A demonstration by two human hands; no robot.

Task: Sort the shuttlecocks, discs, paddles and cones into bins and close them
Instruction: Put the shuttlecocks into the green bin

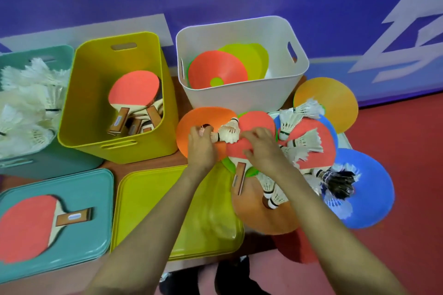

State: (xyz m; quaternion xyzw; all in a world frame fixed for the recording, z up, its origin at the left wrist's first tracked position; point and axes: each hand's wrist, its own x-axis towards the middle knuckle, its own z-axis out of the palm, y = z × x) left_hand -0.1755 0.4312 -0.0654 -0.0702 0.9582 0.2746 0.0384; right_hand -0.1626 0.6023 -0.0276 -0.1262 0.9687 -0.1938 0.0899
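As a shuttlecock (229,132) lies over an orange disc (191,120) and a red paddle (258,119), your left hand (201,145) pinches its cork end, and your right hand (262,149) grips the paddle's edge with curled fingers. Just behind stands the white bin (239,100) with discs (213,68); left of it, the yellow bin (93,103) with paddles (134,90).

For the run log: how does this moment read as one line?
left hand: holds shuttlecock | right hand: on paddle, grip unclear | white bin: open, discs inside
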